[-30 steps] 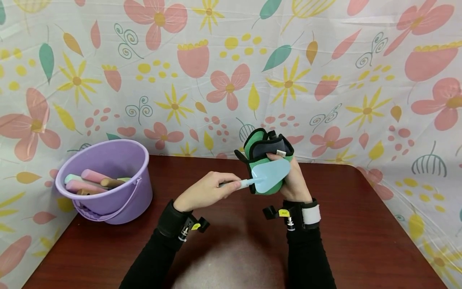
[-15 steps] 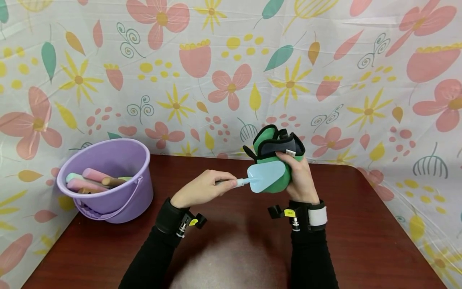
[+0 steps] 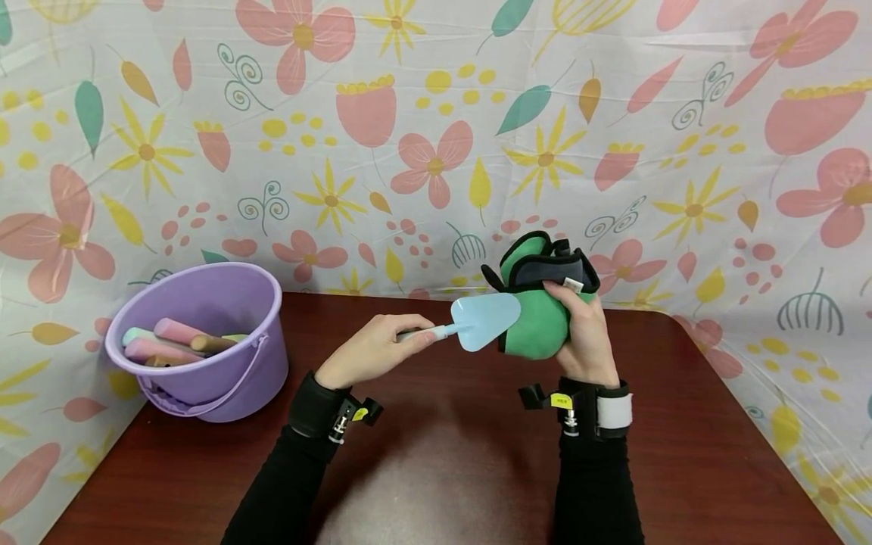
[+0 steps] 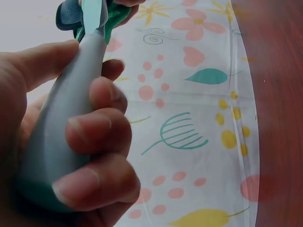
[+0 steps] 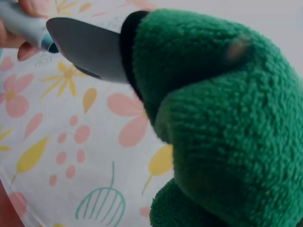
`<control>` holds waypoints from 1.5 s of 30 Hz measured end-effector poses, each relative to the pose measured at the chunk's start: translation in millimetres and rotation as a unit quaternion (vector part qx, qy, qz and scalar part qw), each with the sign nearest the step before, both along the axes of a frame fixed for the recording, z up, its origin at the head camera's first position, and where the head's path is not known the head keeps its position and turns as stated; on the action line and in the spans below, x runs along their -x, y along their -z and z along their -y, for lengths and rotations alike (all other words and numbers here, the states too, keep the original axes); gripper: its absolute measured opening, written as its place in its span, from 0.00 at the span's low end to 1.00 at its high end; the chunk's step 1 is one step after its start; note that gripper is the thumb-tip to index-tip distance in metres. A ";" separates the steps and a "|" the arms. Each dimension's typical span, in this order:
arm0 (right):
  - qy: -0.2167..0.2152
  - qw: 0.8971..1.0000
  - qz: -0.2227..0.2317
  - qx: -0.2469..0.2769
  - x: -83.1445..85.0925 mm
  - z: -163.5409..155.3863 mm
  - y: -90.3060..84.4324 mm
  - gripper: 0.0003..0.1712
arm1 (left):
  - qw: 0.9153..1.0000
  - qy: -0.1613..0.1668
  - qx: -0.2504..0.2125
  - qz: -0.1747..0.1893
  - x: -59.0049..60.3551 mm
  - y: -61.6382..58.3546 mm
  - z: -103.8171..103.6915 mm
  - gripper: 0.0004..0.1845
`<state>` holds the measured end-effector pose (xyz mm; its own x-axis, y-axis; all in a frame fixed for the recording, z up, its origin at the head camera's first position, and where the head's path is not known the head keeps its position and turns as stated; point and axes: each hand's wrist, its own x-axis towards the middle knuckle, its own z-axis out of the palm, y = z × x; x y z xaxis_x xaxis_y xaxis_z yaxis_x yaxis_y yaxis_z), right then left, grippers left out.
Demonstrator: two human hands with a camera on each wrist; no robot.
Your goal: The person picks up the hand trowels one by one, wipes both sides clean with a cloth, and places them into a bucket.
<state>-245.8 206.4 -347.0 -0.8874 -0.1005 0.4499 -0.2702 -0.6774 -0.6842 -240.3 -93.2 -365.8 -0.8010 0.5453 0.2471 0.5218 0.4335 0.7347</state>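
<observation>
My left hand (image 3: 368, 352) grips the handle of a small trowel (image 3: 485, 319) with a pale blue blade pointing right. Close up in the left wrist view, my curled fingers (image 4: 102, 130) wrap its smooth grey-white handle (image 4: 71, 104). My right hand (image 3: 587, 339) holds a bundled green fabric item (image 3: 538, 325) with black edging, a dark grey panel and a small white tag; its exact kind is hidden by the folding. The blade's tip overlaps the left side of this bundle in the head view. Fuzzy green cloth (image 5: 227, 127) fills much of the right wrist view, against the blade (image 5: 90, 45).
On the left of the brown table (image 3: 436, 469) stands a purple bucket (image 3: 262, 378) with its handle hanging down in front. Several pink, mint and wood-coloured handles (image 3: 179, 331) lie inside it. A floral sheet (image 3: 436, 91) hangs behind the table.
My right hand has moved right with the green bundle. My left hand has shifted slightly left and up with the trowel, so the blade now overlaps less of the bundle.
</observation>
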 end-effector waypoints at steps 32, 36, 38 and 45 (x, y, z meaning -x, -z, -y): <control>-0.021 0.997 -0.011 -0.075 2.3 29.0 2.4 0.21 | 0.999 0.012 -0.046 -0.007 -4.6 -4.5 -5.0 0.12; -0.001 0.998 -0.019 -0.068 3.4 25.2 -1.9 0.24 | 0.999 0.023 -0.034 0.013 -3.5 -4.4 -0.7 0.12; 0.008 0.998 -0.022 -0.060 3.1 23.0 -3.2 0.26 | 0.999 0.030 -0.027 0.022 -3.1 -4.2 1.1 0.12; 0.012 1.000 -0.008 -0.014 -0.3 13.9 -2.7 0.24 | 0.999 0.032 -0.012 0.030 -1.5 -2.2 5.7 0.10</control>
